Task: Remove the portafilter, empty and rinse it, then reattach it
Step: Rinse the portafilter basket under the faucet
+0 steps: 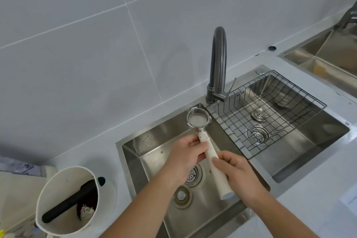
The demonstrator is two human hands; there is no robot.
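The portafilter (198,119) has a steel basket and a long cream handle. It is held over the steel sink (154,141), basket facing up and looking clean inside. My left hand (183,158) grips the handle near the basket. My right hand (237,174) grips the handle lower down, close to its end. The dark grey faucet (219,60) arches behind the basket; no water is visibly running.
A white knock box (63,197) with a black bar and coffee grounds stands on the counter at the left. A wire rack (270,110) sits in the sink's right half. The second sink (328,52) is at the far right.
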